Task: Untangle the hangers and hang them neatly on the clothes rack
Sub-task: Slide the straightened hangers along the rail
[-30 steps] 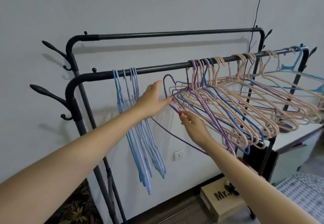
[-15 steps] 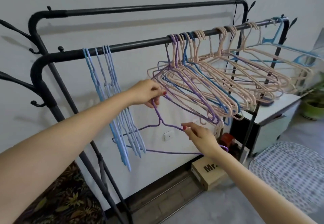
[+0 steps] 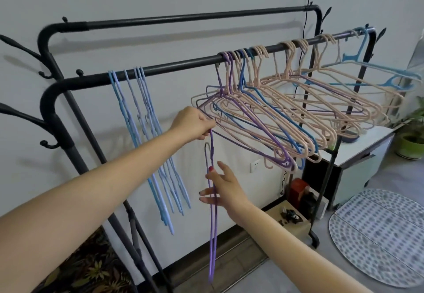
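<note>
since half a second ago the purple hanger [image 3: 212, 212] has swung from lying flat between the hands to dangling edge-on, and the right hand has let go of it. largest first: the clothes rack [image 3: 160, 69] spans the view, its front rail carrying a tidy blue bunch [image 3: 146, 136] at about ten o'clock of the hands and a knotted pink, blue and purple tangle [image 3: 275, 120] at two o'clock. the left hand [image 3: 192, 124] pinches the freed hanger by one end at the tangle's edge, so it hangs straight down; the right hand [image 3: 223, 189] is spread flat beside its wire, gripping nothing. to do this step well, i judge she should turn the hook upward and seat it on the bare rail between the two bunches. lowest, a cardboard box [image 3: 286, 221] at five o'clock holds small dark items i cannot identify.
</note>
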